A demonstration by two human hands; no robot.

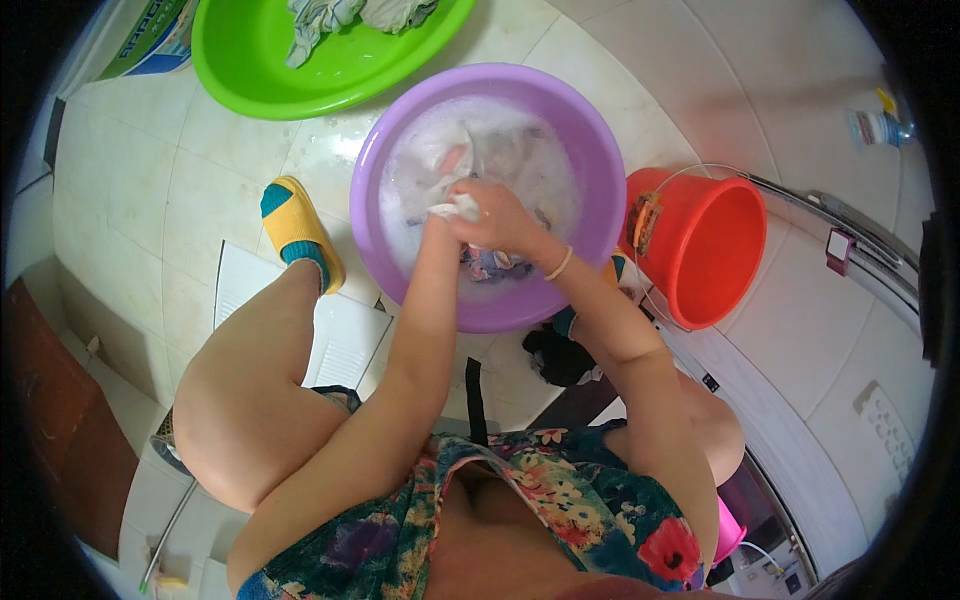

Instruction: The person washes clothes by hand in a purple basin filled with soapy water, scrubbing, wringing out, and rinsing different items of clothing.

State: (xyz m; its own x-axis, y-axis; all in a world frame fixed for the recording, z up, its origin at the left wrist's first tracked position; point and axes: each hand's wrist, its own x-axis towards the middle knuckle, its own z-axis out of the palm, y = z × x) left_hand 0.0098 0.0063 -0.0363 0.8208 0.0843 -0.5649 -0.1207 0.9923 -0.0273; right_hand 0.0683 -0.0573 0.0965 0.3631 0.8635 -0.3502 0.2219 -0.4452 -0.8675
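A purple basin [608,200] of cloudy, foamy water stands on the floor in front of me. A wet white cloth [457,150] lies partly in the suds. My right hand [492,216], with a thin band at its wrist, is closed on a bunched part of this cloth above the water. My left hand [444,222] meets it from the left, against the same bunch; its fingers are hidden by the cloth and the right hand. Below the hands, a patterned blue and pink cloth [492,265] shows at the water's surface.
At the back left a green basin [330,95] holds a few wet clothes [325,22]. A red bucket [715,250] tilts beside the purple basin on the right, near the wall. A yellow slipper [300,230] is on my left foot. Dark cloth [560,355] lies near my right foot.
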